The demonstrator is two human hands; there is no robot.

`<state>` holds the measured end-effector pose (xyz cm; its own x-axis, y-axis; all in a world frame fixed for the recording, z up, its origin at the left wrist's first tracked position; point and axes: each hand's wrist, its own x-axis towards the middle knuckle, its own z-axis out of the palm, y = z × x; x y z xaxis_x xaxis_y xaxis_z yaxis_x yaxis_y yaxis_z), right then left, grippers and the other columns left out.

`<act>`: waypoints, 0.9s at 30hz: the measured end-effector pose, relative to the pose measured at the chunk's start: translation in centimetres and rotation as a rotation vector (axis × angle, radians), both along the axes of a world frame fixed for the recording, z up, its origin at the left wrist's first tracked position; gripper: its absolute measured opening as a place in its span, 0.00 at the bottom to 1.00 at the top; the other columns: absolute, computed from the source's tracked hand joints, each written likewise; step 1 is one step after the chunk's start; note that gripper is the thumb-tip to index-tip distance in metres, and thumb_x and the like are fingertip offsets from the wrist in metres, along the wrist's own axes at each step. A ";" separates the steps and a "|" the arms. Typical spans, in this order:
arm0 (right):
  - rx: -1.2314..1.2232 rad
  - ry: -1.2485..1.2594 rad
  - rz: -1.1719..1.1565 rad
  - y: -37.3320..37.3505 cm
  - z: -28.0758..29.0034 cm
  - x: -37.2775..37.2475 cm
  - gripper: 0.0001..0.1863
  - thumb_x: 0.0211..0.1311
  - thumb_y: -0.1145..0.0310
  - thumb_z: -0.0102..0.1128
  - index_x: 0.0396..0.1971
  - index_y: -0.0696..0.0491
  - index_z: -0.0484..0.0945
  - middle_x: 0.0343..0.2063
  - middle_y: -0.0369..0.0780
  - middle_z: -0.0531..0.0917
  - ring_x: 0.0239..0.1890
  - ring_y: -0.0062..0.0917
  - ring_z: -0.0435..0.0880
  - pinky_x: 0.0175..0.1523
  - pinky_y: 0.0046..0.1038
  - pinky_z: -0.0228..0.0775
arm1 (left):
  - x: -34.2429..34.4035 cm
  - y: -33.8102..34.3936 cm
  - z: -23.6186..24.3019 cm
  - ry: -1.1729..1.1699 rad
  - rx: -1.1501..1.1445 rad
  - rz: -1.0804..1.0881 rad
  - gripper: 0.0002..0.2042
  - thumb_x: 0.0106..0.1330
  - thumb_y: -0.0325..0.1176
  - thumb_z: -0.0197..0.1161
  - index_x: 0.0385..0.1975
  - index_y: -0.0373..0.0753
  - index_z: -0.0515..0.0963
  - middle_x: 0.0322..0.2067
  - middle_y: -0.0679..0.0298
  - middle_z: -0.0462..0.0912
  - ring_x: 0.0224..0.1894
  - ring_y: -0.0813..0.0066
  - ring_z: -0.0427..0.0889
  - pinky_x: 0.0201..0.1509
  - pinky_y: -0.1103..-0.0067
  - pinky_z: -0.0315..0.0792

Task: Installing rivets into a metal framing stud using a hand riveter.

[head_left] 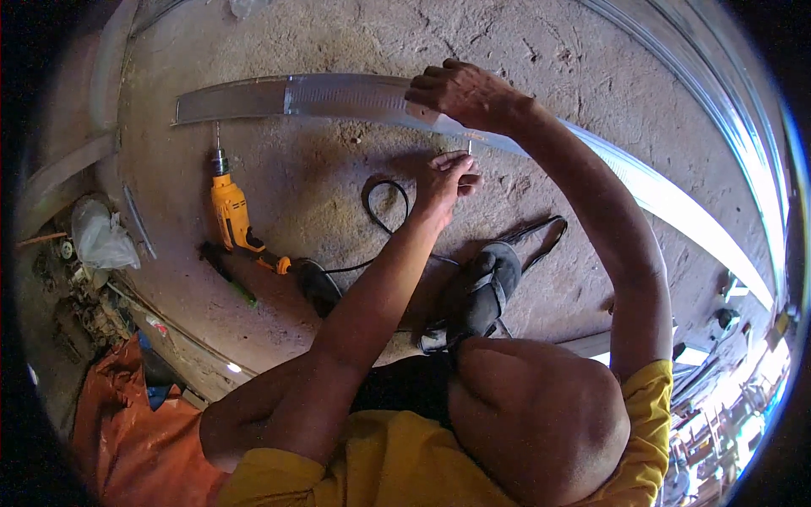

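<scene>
A long silvery metal channel (346, 95) lies across the ground in front of me. My right hand (465, 95) is on it from above, its fingers curled over the far edge. Under that palm shows a small pinkish patch whose nature I cannot make out. Just on the near side of the channel, my left hand (448, 182) is closed in a pinch. A short, thin, pale metal pin (470, 147) sticks up from its fingertips toward the channel's near edge. The channel's left end carries a darker overlapping section (232, 100).
A yellow power drill (232, 211) with a bit fitted lies at left, bit toward the channel. Its black cord (372, 207) loops between my sandalled feet (486, 291). More metal strips (718, 101) lie at far right. A clear plastic bag (101, 235) sits at left.
</scene>
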<state>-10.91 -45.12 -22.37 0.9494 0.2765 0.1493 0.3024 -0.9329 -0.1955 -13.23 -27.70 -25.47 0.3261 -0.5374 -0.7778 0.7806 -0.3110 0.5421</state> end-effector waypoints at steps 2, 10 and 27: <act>0.295 0.092 -0.105 -0.3 0.2 0.0 0.18 0.51 0.69 0.58 0.44 0.56 0.72 0.40 0.41 0.77 0.42 0.29 0.77 0.48 0.29 0.68 | 0.1 0.1 -0.3 -0.023 -0.001 -0.011 0.08 0.61 0.32 0.57 0.35 0.36 0.74 0.28 0.64 0.79 0.24 0.74 0.80 0.23 0.83 0.71; 0.309 -0.141 -0.910 -7.1 0.3 -7.3 0.29 0.46 0.61 0.65 0.50 0.52 0.68 0.43 0.46 0.76 0.42 0.39 0.77 0.43 0.35 0.72 | -0.3 -0.3 -1.4 -0.128 -0.001 -0.077 0.08 0.60 0.32 0.58 0.34 0.34 0.74 0.26 0.63 0.78 0.23 0.75 0.80 0.20 0.83 0.68; 0.361 0.054 -0.667 3.5 -2.2 -12.1 0.07 0.51 0.66 0.58 0.29 0.51 0.78 0.29 0.40 0.75 0.36 0.36 0.74 0.38 0.35 0.68 | 0.2 -0.3 0.0 -0.290 0.069 -0.058 0.07 0.61 0.28 0.55 0.34 0.31 0.76 0.26 0.62 0.80 0.19 0.76 0.80 0.17 0.84 0.69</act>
